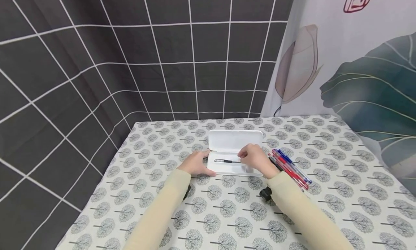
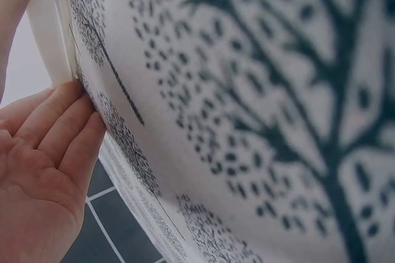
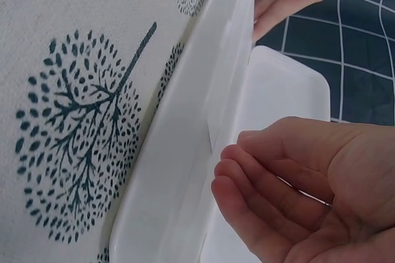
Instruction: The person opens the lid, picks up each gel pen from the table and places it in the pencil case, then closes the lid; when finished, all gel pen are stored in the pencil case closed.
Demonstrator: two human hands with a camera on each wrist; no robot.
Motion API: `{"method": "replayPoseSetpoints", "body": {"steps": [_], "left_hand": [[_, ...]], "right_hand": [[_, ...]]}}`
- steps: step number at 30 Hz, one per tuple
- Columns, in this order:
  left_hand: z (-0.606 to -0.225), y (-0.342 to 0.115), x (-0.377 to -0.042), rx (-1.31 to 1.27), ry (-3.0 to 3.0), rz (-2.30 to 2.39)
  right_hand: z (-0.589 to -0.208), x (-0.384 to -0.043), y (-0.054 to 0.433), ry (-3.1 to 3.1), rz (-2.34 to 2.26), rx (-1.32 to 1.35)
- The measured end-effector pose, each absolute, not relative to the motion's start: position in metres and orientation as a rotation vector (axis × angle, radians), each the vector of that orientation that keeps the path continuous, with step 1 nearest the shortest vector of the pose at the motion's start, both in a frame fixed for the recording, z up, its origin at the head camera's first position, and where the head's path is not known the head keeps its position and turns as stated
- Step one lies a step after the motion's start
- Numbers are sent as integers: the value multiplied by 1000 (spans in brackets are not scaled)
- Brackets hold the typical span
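An oblong white pencil case (image 1: 227,169) lies on the table with its lid (image 1: 235,140) raised at the back. Inside is a black-capped gel pen (image 1: 222,160) with a see-through barrel, lying lengthwise. My left hand (image 1: 196,163) grips the case's left end, thumb along the front edge and fingers at the back corner. In the left wrist view, the left fingers (image 2: 58,118) press against the case's side. Over the right half, my right hand (image 1: 255,157) pinches the pen's barrel end with thumb and fingertips. The case wall hides the pen in the right wrist view.
Right of the case lies a bunch of pens: several red pens (image 1: 287,167), blue pens (image 1: 294,165) and a black one (image 1: 274,162). The tablecloth (image 1: 211,221) has a tree print. A dark checked curtain (image 1: 169,62) hangs behind the table.
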State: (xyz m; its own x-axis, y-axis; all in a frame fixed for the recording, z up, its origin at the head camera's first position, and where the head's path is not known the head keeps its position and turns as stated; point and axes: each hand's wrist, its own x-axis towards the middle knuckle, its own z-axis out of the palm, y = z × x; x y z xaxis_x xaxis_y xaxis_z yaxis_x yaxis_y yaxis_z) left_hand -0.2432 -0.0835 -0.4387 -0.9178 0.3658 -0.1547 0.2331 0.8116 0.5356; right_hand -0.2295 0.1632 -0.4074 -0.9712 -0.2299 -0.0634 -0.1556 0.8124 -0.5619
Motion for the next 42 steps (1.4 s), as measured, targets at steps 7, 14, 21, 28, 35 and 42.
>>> {"method": "replayPoseSetpoints", "body": {"steps": [7, 14, 21, 28, 35, 42], "left_hand": [[-438, -83, -243, 480, 2745, 775], [-439, -84, -243, 483, 2748, 763], [-438, -85, -244, 496, 2746, 772], [-438, -85, -243, 485, 2743, 787], [-442, -87, -246, 501, 2748, 786], [-446, -88, -248, 510, 2737, 801]], "right_hand": [[-401, -225, 168, 2896, -914, -304], [-399, -223, 169, 2904, -932, -333], [-396, -222, 172, 2917, -943, -309], [-394, -221, 181, 2900, -947, -277], [-394, -223, 192, 2927, -917, -256], [-393, -222, 207, 2921, -937, -162]]}}
